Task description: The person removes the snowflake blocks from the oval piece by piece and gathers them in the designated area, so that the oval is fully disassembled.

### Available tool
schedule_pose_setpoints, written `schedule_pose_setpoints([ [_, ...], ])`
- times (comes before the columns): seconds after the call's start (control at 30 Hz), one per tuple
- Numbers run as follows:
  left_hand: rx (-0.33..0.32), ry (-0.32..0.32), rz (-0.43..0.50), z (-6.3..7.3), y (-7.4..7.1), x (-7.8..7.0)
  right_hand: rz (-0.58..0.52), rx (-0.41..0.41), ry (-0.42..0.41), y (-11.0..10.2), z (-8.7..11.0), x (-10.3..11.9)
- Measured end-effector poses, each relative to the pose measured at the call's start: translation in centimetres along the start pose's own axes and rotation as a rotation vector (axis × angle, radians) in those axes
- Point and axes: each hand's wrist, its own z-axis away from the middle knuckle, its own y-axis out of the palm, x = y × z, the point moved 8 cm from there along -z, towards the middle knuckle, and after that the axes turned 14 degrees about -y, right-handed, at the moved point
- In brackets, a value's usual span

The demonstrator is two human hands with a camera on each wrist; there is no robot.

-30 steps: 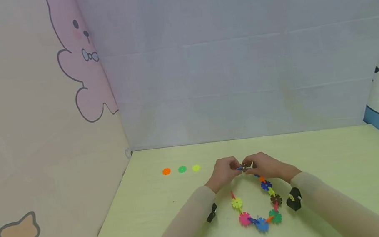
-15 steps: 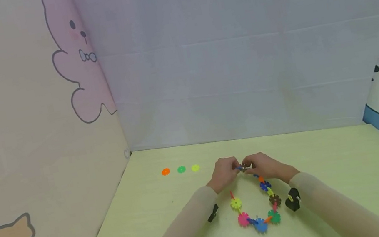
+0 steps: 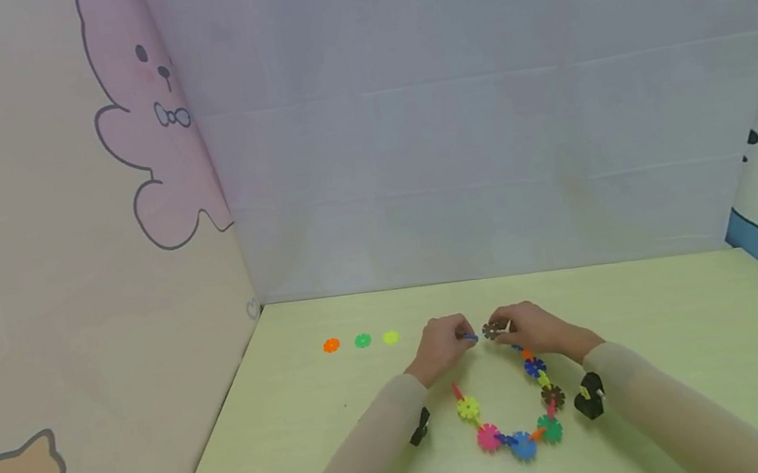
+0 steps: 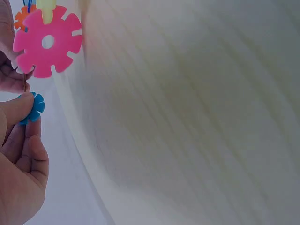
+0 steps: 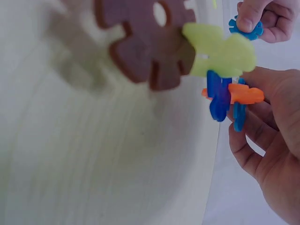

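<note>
My left hand [image 3: 439, 347] pinches a blue snowflake disc [image 4: 37, 108] between thumb and fingers. Just to its right, my right hand [image 3: 534, 329] pinches a brown snowflake disc [image 3: 490, 331] at the upper end of a chain of interlocked discs. A small gap parts the blue disc from the brown one. The chain curves in an open loop below the hands, through a green disc [image 3: 550, 429], a light blue disc [image 3: 523, 446] and a pink disc [image 3: 489, 437]. Its other end is a red disc [image 3: 457, 391], beneath the left hand.
Three loose discs lie in a row at the back left of the pale table [image 3: 674, 354]: orange [image 3: 331, 345], green [image 3: 363, 341] and yellow [image 3: 391, 337]. A grey-white curtain [image 3: 462, 103] hangs behind, and a cream wall panel [image 3: 60, 326] stands at the left.
The blue and brown discs, together between the fingertips before, are now apart. My left hand has shifted slightly left and my right hand slightly right. The chain's left end has shifted a little left.
</note>
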Motion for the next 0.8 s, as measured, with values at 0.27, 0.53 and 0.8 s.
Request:
schedule_pose_setpoints([
  [0.27, 0.037, -0.101, 0.131, 0.1, -1.2, 3.0, -0.002, 0.022, 0.053, 0.2, 0.5, -0.6],
  [0.53, 0.046, -0.167, 0.199, 1.0, -3.4, 6.1, -0.006, 0.020, 0.057, 0.1, 0.9, -0.6],
  [0.8, -0.001, -0.221, 0.207, 2.5, -6.6, 9.1, -0.016, 0.019, 0.040, 0.1, 0.9, -0.7],
])
